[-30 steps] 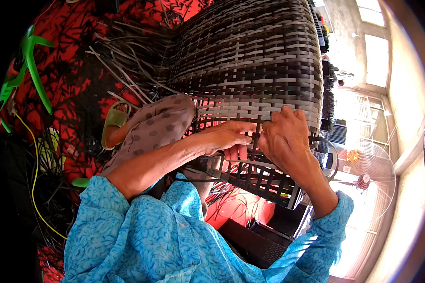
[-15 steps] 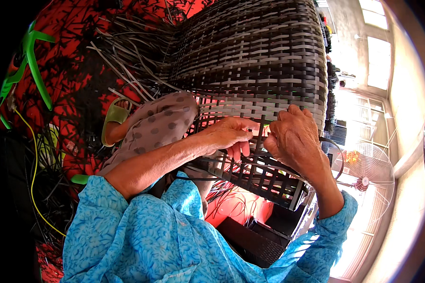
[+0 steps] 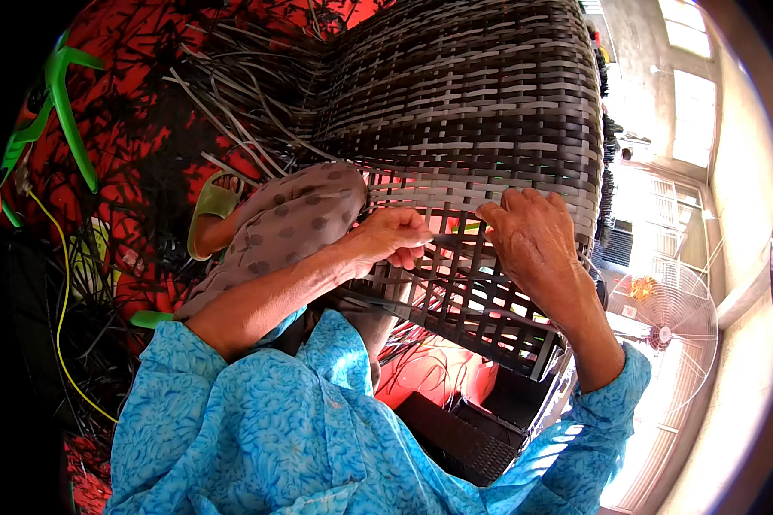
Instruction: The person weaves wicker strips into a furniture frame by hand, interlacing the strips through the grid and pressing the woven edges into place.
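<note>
A large wicker piece point(image 3: 459, 107), woven from dark brown and grey flat strips, leans in front of me, its lower part loosely woven with open gaps. My left hand point(image 3: 388, 239) is closed in a pinch on a dark wicker strip point(image 3: 447, 240), which runs rightward across the open weave. My right hand point(image 3: 534, 245) lies against the weave farther right, fingers curled in at a pale grey band point(image 3: 455, 190). Its fingertips are partly hidden, so what they grip does not show.
Loose strip ends point(image 3: 240, 112) fan out from the wicker's left side. Cut scraps litter the red floor point(image 3: 146, 51). A green stand point(image 3: 60, 103) and a yellow cord point(image 3: 64, 283) are at left, a fan point(image 3: 661, 330) at right. Dark woven pieces point(image 3: 455, 433) sit below.
My left hand has moved left, drawing the dark strip out between my hands. A dark loop beside my right wrist has shrunk. The right hand stays nearly in place.
</note>
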`<state>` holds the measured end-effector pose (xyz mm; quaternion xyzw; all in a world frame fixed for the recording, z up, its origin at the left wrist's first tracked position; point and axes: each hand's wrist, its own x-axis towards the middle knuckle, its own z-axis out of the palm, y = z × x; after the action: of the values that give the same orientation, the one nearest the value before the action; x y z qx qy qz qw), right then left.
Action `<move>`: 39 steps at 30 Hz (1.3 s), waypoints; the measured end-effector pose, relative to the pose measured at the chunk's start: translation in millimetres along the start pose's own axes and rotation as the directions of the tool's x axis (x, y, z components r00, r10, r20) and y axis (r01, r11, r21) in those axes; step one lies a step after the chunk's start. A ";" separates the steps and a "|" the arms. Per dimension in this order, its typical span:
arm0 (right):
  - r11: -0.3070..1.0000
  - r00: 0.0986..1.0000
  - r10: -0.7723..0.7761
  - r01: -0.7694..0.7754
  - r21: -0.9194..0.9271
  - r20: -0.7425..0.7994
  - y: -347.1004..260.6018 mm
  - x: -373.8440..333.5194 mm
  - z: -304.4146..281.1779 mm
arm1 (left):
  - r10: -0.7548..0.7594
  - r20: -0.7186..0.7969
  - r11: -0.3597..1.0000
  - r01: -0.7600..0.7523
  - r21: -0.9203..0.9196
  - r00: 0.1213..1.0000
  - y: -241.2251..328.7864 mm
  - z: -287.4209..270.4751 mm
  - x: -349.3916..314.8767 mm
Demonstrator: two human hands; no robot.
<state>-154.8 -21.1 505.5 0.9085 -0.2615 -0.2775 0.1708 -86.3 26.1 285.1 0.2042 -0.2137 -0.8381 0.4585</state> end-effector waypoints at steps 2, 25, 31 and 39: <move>0.999 0.991 -0.016 0.010 0.048 0.134 -2.8 8.2 5.0 | -0.022 -0.024 1.000 0.021 -0.008 0.999 -10.9 -10.0 -3.3; 0.995 0.971 -0.034 0.010 0.101 0.238 -8.1 21.9 41.1 | -0.017 0.169 0.988 -0.010 0.155 0.985 -1.5 -7.4 7.5; 0.957 0.999 -0.020 0.008 0.291 0.039 -16.9 27.1 35.8 | -0.081 -0.147 0.997 0.080 -0.014 0.986 -31.4 -32.9 6.0; 0.997 0.839 -0.061 0.026 0.071 0.540 -29.4 58.4 69.8 | -0.030 -0.066 0.961 0.010 -0.276 0.997 -50.5 -50.3 -2.8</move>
<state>-143.6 -42.2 412.9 0.8036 -0.2867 -0.5186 0.0559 -92.2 44.6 216.5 0.1698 -0.0768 -0.8567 0.4810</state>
